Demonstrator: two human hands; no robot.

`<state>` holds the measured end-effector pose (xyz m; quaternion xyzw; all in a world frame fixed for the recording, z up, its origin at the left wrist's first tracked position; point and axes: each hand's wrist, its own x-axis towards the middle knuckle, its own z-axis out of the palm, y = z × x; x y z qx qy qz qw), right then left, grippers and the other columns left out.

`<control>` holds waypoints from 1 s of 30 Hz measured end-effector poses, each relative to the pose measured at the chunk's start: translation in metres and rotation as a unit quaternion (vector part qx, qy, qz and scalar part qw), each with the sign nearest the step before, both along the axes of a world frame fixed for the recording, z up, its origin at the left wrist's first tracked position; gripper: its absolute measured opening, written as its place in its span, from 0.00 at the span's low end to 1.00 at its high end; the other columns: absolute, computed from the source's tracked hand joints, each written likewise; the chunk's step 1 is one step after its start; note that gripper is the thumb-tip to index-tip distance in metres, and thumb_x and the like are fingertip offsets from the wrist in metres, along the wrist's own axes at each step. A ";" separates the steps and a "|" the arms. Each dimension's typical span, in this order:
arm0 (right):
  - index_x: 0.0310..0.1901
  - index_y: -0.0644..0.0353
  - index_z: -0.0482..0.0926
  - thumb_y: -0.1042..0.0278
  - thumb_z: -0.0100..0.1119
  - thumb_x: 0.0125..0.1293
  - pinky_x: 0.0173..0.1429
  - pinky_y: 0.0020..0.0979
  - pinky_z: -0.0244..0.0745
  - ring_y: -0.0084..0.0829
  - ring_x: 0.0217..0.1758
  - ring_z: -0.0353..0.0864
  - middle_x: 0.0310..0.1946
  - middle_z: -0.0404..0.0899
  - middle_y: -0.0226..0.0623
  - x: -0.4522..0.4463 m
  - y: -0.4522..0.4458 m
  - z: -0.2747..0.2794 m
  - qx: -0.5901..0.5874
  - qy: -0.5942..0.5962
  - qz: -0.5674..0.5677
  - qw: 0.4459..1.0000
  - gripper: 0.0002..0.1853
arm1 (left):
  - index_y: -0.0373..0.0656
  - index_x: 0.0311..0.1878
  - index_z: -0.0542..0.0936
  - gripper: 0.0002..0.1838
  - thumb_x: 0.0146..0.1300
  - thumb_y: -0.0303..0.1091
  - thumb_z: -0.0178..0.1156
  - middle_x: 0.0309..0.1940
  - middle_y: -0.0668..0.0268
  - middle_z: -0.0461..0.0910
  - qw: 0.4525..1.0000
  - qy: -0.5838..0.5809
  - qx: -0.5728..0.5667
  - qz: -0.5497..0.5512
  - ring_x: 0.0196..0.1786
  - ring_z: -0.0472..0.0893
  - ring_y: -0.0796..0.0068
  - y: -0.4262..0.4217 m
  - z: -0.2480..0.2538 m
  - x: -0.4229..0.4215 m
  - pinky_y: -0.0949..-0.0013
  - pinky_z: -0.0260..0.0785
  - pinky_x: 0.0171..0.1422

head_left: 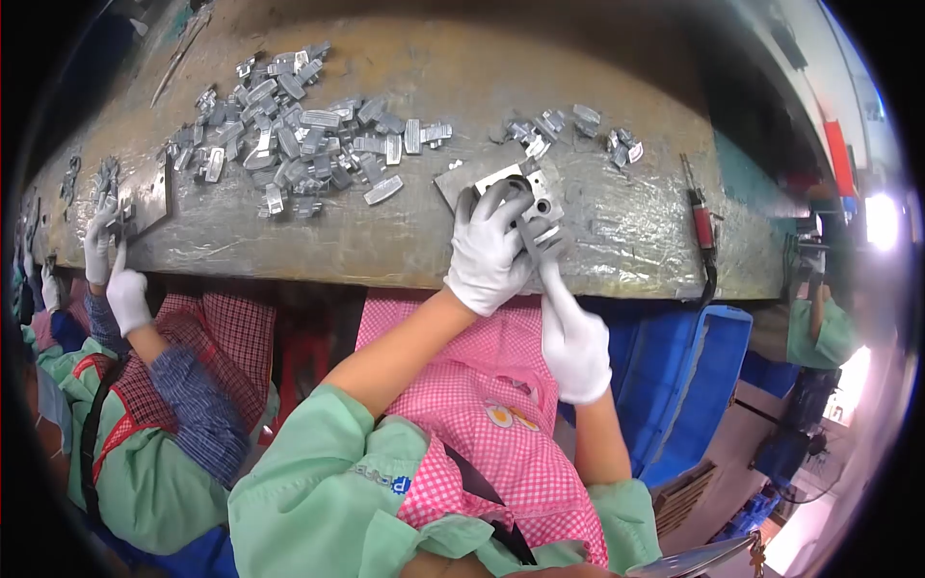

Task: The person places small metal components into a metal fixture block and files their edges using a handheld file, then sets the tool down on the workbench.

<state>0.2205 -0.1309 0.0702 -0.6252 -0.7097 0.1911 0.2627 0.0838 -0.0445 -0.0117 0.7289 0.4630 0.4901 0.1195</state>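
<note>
A metal block fixture (547, 183) with round holes lies near the front of the bench. My left hand (489, 252), in a white glove with grey fingertips, is closed over its near left side, fingers bent around a dark part there. My right hand (575, 345), gloved alike, comes from below right. Its forefinger stretches up to the fixture's near edge while the other fingers are curled in; anything small between the fingertips is hidden. Left of the fixture is a heap of small grey metal castings (289, 130), and a few more castings (540, 130) lie just behind it.
A red-handled tool (702, 226) with a black cord lies at right. Blue crates (708, 385) stand below the bench edge. At left, a co-worker's gloved hands (128, 294) are at another metal plate (154, 202). Another person (819, 328) is at far right.
</note>
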 end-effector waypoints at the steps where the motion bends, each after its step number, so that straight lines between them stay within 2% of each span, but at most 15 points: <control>1: 0.70 0.48 0.79 0.74 0.59 0.73 0.31 0.42 0.79 0.49 0.26 0.87 0.29 0.84 0.55 -0.002 0.014 -0.005 0.026 0.010 0.004 1.000 0.25 | 0.55 0.52 0.85 0.21 0.51 0.34 0.71 0.60 0.64 0.80 1.000 0.010 0.000 0.003 0.67 0.73 0.44 -0.002 -0.003 0.000 0.36 0.62 0.69; 4: 0.72 0.44 0.77 0.70 0.59 0.74 0.29 0.45 0.78 0.51 0.25 0.86 0.24 0.81 0.53 -0.007 0.035 -0.004 0.001 0.002 -0.001 1.000 0.26 | 0.53 0.51 0.85 0.20 0.52 0.38 0.71 0.58 0.64 0.80 1.000 0.024 -0.004 -0.003 0.66 0.74 0.48 0.001 0.000 -0.002 0.37 0.63 0.66; 7: 0.72 0.53 0.76 0.76 0.56 0.75 0.41 0.37 0.82 0.52 0.40 0.91 0.38 0.84 0.63 -0.006 0.005 0.017 -0.101 -0.008 -0.022 0.995 0.25 | 0.55 0.53 0.87 0.20 0.56 0.44 0.71 0.55 0.65 0.81 0.999 0.014 0.027 0.008 0.62 0.77 0.54 0.003 0.007 -0.003 0.40 0.65 0.62; 9: 0.72 0.54 0.76 0.78 0.55 0.74 0.42 0.36 0.83 0.52 0.43 0.91 0.38 0.84 0.63 -0.005 -0.011 0.010 -0.010 0.009 0.007 1.000 0.26 | 0.55 0.53 0.88 0.19 0.57 0.45 0.71 0.55 0.65 0.82 1.000 -0.008 0.026 0.005 0.61 0.78 0.55 0.003 0.007 -0.001 0.41 0.66 0.61; 11: 0.72 0.50 0.76 0.74 0.58 0.73 0.37 0.39 0.83 0.49 0.35 0.90 0.36 0.85 0.57 -0.001 0.001 0.011 -0.058 -0.036 -0.012 0.998 0.26 | 0.53 0.51 0.87 0.19 0.55 0.43 0.71 0.55 0.64 0.81 0.999 0.009 0.039 0.014 0.62 0.77 0.54 0.003 0.004 -0.002 0.39 0.66 0.61; 12: 0.72 0.50 0.77 0.73 0.59 0.74 0.35 0.42 0.81 0.50 0.30 0.89 0.29 0.84 0.56 0.000 0.018 -0.005 0.061 0.006 0.019 0.998 0.26 | 0.51 0.49 0.87 0.19 0.53 0.41 0.71 0.55 0.64 0.81 1.000 0.011 0.026 0.012 0.63 0.77 0.53 0.002 0.006 -0.001 0.37 0.65 0.62; 14: 0.72 0.49 0.77 0.73 0.59 0.74 0.33 0.44 0.80 0.51 0.28 0.88 0.25 0.81 0.55 -0.005 0.034 0.001 -0.045 0.009 -0.014 0.999 0.25 | 0.51 0.49 0.87 0.19 0.52 0.41 0.71 0.55 0.64 0.81 1.000 0.019 0.019 0.005 0.64 0.76 0.53 0.000 0.003 -0.002 0.37 0.65 0.63; 15: 0.72 0.49 0.77 0.73 0.59 0.73 0.33 0.46 0.79 0.52 0.28 0.88 0.24 0.81 0.55 -0.002 0.034 -0.004 -0.028 0.019 -0.006 0.999 0.26 | 0.51 0.50 0.86 0.20 0.51 0.40 0.71 0.56 0.64 0.81 1.000 0.023 0.010 0.003 0.64 0.76 0.53 0.001 0.002 -0.003 0.36 0.64 0.64; 17: 0.72 0.50 0.77 0.74 0.60 0.73 0.32 0.44 0.79 0.51 0.26 0.87 0.25 0.82 0.55 -0.002 0.022 -0.012 0.124 0.019 0.041 0.991 0.26 | 0.53 0.48 0.87 0.19 0.53 0.46 0.74 0.53 0.64 0.82 1.000 0.017 0.016 0.004 0.64 0.76 0.54 0.002 0.004 -0.002 0.38 0.64 0.64; 18: 0.71 0.52 0.77 0.75 0.60 0.72 0.32 0.41 0.79 0.49 0.27 0.87 0.29 0.84 0.55 -0.005 0.000 0.002 -0.013 -0.023 -0.005 1.000 0.26 | 0.53 0.48 0.88 0.20 0.54 0.49 0.75 0.53 0.64 0.82 1.000 0.004 0.017 0.008 0.64 0.77 0.55 0.002 0.007 -0.001 0.40 0.64 0.63; 19: 0.71 0.53 0.77 0.75 0.60 0.72 0.33 0.39 0.80 0.47 0.28 0.88 0.32 0.84 0.56 -0.003 -0.013 0.003 -0.017 -0.034 -0.002 0.999 0.26 | 0.54 0.46 0.88 0.20 0.55 0.53 0.75 0.52 0.65 0.83 0.999 -0.003 0.028 0.016 0.63 0.78 0.55 0.003 0.007 0.000 0.41 0.65 0.63; 21: 0.72 0.51 0.77 0.75 0.60 0.72 0.33 0.39 0.80 0.47 0.28 0.88 0.31 0.84 0.56 0.004 -0.014 -0.001 0.006 -0.012 0.008 1.000 0.27 | 0.55 0.47 0.88 0.18 0.56 0.52 0.75 0.53 0.66 0.83 1.000 -0.016 0.016 0.013 0.62 0.79 0.55 0.003 0.010 0.001 0.40 0.65 0.63; 27: 0.72 0.46 0.77 0.69 0.59 0.75 0.31 0.45 0.79 0.50 0.28 0.87 0.24 0.82 0.53 -0.009 0.029 0.003 -0.011 -0.066 -0.007 0.998 0.25 | 0.53 0.49 0.86 0.20 0.53 0.43 0.75 0.57 0.64 0.82 0.999 0.029 -0.012 0.002 0.66 0.76 0.49 0.001 0.001 -0.002 0.37 0.63 0.66; 28: 0.73 0.47 0.76 0.71 0.59 0.74 0.30 0.43 0.79 0.50 0.25 0.86 0.23 0.81 0.52 -0.004 0.022 -0.004 0.072 -0.032 0.020 0.997 0.26 | 0.54 0.50 0.88 0.18 0.56 0.45 0.71 0.54 0.66 0.82 1.000 0.019 0.008 0.012 0.63 0.77 0.55 0.001 0.010 -0.001 0.39 0.64 0.63; 30: 0.73 0.48 0.75 0.73 0.59 0.73 0.31 0.41 0.79 0.49 0.24 0.85 0.24 0.82 0.52 0.000 -0.008 0.004 -0.022 -0.052 -0.014 0.998 0.27 | 0.55 0.51 0.88 0.18 0.58 0.47 0.71 0.54 0.66 0.83 0.999 0.027 0.016 0.029 0.63 0.78 0.55 0.002 0.008 0.000 0.40 0.64 0.64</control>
